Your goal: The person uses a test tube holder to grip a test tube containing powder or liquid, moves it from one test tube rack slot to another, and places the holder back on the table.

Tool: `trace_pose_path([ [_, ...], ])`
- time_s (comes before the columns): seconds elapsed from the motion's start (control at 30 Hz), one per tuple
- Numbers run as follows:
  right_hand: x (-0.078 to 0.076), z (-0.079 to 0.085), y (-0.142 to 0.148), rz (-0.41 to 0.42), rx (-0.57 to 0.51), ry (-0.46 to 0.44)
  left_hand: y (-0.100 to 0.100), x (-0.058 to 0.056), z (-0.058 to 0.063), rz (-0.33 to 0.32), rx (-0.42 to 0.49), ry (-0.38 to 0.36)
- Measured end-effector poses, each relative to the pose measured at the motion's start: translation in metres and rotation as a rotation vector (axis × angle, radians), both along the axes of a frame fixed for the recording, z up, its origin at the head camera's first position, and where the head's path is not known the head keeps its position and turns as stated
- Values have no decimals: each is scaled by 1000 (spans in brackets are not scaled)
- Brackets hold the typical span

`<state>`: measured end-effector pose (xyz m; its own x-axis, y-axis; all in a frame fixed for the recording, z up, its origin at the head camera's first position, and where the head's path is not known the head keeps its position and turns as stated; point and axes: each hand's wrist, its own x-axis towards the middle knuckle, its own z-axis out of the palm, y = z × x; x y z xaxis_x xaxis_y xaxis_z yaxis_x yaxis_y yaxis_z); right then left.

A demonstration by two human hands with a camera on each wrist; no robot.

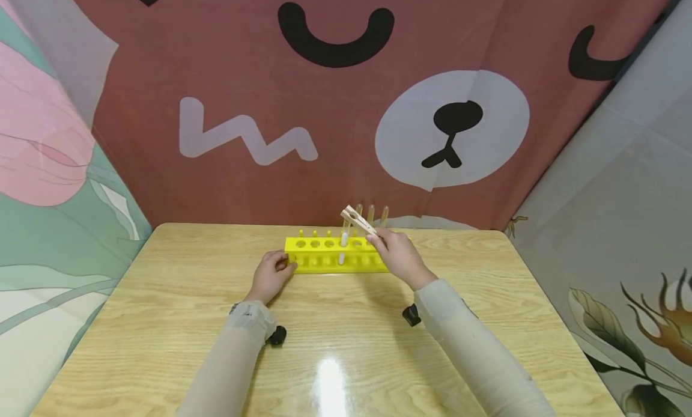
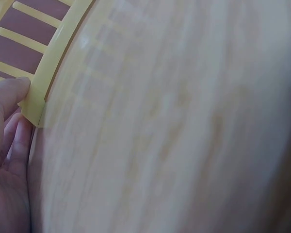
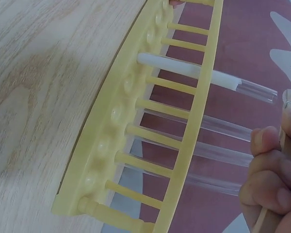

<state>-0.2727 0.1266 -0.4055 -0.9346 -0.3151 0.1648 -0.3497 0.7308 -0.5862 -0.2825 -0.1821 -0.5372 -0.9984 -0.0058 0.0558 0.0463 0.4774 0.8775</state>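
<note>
A yellow test tube rack [image 1: 319, 269] stands near the table's back edge. My left hand [image 1: 268, 276] grips its left end, with the thumb on the lower part in the left wrist view. In my right hand [image 1: 402, 258] is a wooden test tube clamp [image 1: 358, 219], held with curled fingers above the rack's right half. A glass test tube with white contents [image 3: 194, 70] sits upright in a hole near the middle of the rack. The clamp's tip is right at this tube's open top. Several clear test tubes [image 3: 223, 151] stand upside down on the pegs behind.
The wooden table [image 1: 335, 321] stretches in front of the rack. Printed cloth [image 1: 243, 188] hangs behind the table, with more cloth along both sides. A black device [image 1: 278, 336] is strapped at the left wrist, another [image 1: 411, 315] at the right.
</note>
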Motion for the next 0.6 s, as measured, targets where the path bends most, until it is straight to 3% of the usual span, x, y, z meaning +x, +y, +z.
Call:
trace_pose_path([
  [0.6,-1,-11,10,-30,-42,-11,0,-2,-2,-7,4,9],
])
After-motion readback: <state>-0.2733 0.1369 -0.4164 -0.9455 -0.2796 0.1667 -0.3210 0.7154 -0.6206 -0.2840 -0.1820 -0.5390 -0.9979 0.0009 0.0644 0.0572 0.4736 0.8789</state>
